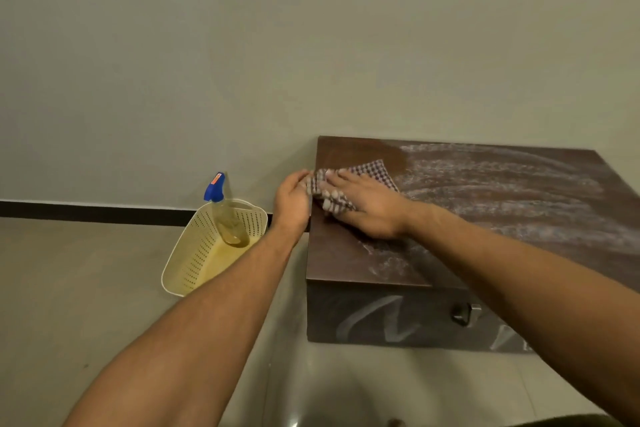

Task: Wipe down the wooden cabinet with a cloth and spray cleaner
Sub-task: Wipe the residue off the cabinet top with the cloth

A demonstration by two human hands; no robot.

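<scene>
Both your hands work the brown-and-white checked cloth [349, 189] at the dark wooden cabinet's [485, 204] left edge: right hand [367, 208] pressing flat, left hand [294, 199] pinching its corner. Overreaching could drag it off, leaving white streaks.

Both bare forearms reach toward 12 o'clock; right hand [367, 208] flat, palm down, fingers spread; left hand [292, 199] curled, pinching.

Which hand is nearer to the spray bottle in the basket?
The left. The left hand grips the cloth at the cabinet's left edge, just right of the spray bottle. The right hand lies flat on the cloth, further right.
</scene>
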